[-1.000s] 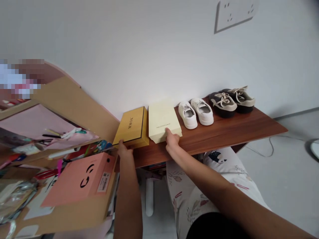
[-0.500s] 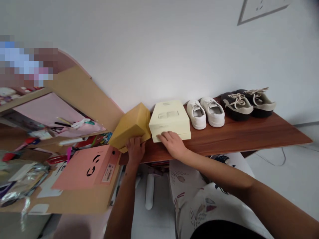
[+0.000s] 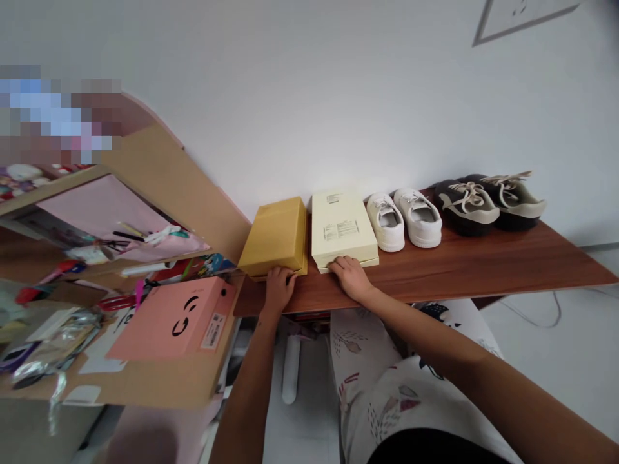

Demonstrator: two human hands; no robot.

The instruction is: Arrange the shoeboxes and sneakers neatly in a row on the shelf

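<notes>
A yellow shoebox [image 3: 275, 232] lies flat on the brown wooden board [image 3: 522, 261], its narrow end towards me. My left hand [image 3: 280, 288] curls its fingers over the front edge of that box. Beside it, a small gap to the right, is a cream shoebox [image 3: 342, 222] with printed patches on top. My right hand [image 3: 352, 277] has its fingers bent over the front edge of the cream box. Right of the cream box stands a pair of white sneakers [image 3: 418, 219], toes towards the wall. Farther right is a pair of black-and-beige sneakers [image 3: 469, 209].
On the left, a cluttered desk [image 3: 159, 386] holds a pink box [image 3: 164, 322] and loose items. Its shelf unit [image 3: 184, 187] rises close to the yellow box. A white wall [image 3: 309, 96] backs the board. My patterned trousers [image 3: 377, 386] show below the board.
The yellow box has turned from a slanted, tilted pose to lying flat, roughly in line with the cream box. The cream box has also turned slightly. Both hands stay at the front edges.
</notes>
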